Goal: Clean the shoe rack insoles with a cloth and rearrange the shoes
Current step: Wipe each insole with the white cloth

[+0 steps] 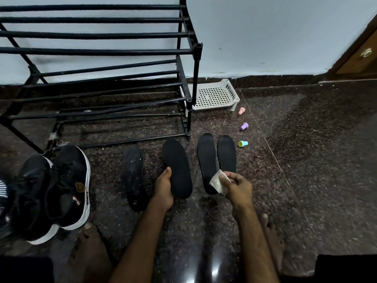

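Note:
Several black insoles lie in a row on the dark granite floor. My left hand (pixel 163 188) grips the near end of the second insole (pixel 177 166), thumb along its left edge. To its left lies a dusty insole (pixel 133 174) with white specks. To the right, a pair of insoles (pixel 206 158) lies side by side. My right hand (pixel 236 186) pinches a small folded white cloth (pixel 217 182) just above the near ends of that pair. A black metal shoe rack (pixel 102 64) stands empty behind them. Black sneakers with white soles (pixel 67 184) sit at the left.
A white perforated plastic tray (pixel 214 96) rests by the wall, right of the rack. Three small coloured plastic pieces (pixel 244 126) are scattered on the floor near it. My bare feet (pixel 271 242) flank my arms. A wooden door (pixel 359 54) is at far right.

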`<action>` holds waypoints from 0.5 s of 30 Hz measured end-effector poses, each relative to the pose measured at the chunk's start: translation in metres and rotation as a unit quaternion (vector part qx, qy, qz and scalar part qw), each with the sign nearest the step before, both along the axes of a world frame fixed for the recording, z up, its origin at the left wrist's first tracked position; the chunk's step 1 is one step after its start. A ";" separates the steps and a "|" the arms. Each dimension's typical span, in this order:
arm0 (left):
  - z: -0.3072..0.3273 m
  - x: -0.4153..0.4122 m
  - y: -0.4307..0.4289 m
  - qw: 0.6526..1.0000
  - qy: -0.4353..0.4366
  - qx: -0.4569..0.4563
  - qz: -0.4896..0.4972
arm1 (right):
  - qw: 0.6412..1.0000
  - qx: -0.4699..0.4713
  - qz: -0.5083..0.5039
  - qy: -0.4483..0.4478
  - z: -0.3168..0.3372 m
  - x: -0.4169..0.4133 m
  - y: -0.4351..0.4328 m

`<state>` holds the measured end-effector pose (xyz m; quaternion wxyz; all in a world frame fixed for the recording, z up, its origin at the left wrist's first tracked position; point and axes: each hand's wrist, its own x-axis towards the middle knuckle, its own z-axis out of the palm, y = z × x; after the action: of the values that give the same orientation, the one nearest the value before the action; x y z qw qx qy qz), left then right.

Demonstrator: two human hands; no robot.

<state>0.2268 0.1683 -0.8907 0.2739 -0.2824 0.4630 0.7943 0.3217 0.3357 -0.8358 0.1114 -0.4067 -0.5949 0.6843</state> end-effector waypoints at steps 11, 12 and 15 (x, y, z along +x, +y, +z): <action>-0.045 -0.036 0.000 0.978 0.016 -0.181 -0.099 | 0.997 -0.055 0.056 -0.014 -0.044 -0.013 -0.032; -0.045 -0.037 0.002 0.977 0.020 -0.183 -0.105 | 0.997 -0.057 0.055 -0.016 -0.047 -0.013 -0.032; -0.050 -0.038 0.007 0.972 0.025 -0.196 -0.125 | 0.996 -0.065 0.059 -0.024 -0.052 -0.014 -0.034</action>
<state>0.1891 0.1757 -0.9404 0.2985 -0.2505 0.6482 0.6542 0.3074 0.3018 -0.8883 0.0303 -0.3933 -0.5749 0.7168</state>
